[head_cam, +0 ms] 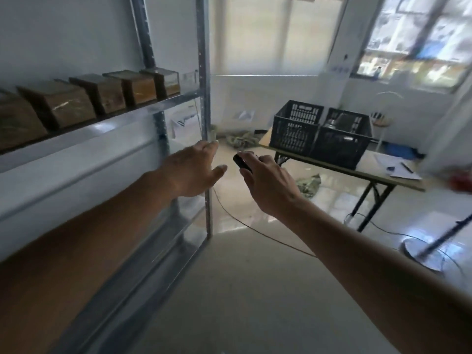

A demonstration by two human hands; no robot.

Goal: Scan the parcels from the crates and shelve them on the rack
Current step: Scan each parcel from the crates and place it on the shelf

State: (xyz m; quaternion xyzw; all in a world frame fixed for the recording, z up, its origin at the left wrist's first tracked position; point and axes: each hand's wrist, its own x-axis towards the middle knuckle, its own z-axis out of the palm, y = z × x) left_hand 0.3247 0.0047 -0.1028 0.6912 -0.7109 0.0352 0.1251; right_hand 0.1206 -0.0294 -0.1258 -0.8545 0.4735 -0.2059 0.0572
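- The left hand [194, 169] reaches forward near the centre of view, fingers straight and spread wide, holding nothing; it hangs in front of the rack's front upright.
- The right hand [265, 180] is just beside it at 3 o'clock, fingers curled round a small black handheld scanner [241, 160], whose dark end sticks out at the hand's 10 o'clock side.
- The metal rack [204, 72] fills the left half of the view, from 7 to 11 o'clock, with grey steel uprights and shelves.
- A row of brown cardboard parcels [63, 103] stands side by side on the rack's upper shelf at 10 o'clock, six of them in view, the nearest cut off by the frame edge.
- Two black plastic crates [296, 126] sit touching each other on a folding table [383, 175] at 2 o'clock, well apart from both hands; what lies inside the right one is too dark to tell.
- Sheets of paper [398, 167] with a pen on them lie on the table's right end.
- A thin cable [255, 232] runs across the glossy floor between the rack and the table.
- A round stand base [419, 251] rests on the floor at 4 o'clock.
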